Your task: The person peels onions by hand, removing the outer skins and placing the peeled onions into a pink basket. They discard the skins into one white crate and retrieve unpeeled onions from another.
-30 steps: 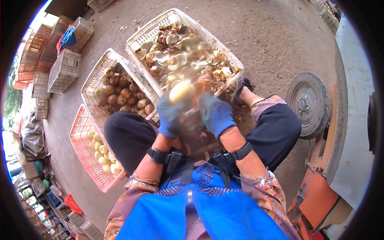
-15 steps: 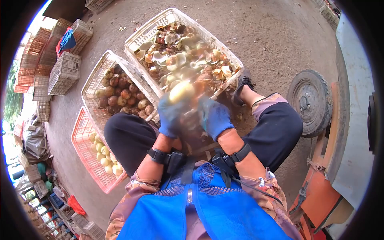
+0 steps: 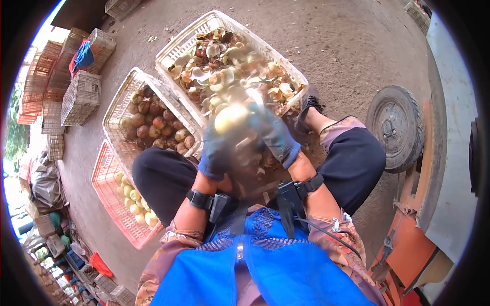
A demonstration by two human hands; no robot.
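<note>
Head view: left hand (image 3: 217, 150) and right hand (image 3: 278, 137) both grip a pale fruit (image 3: 230, 118).

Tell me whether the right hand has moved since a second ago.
Yes. The right hand has moved up and slightly forward, closer to the peel crate, beside the pale fruit.

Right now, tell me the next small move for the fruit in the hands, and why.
Probably turn the pale fruit a little in the left hand so the right hand can reach any skin left. It looks mostly peeled, though blur hides its far side. Peelings already fill the white crate just ahead.
</note>
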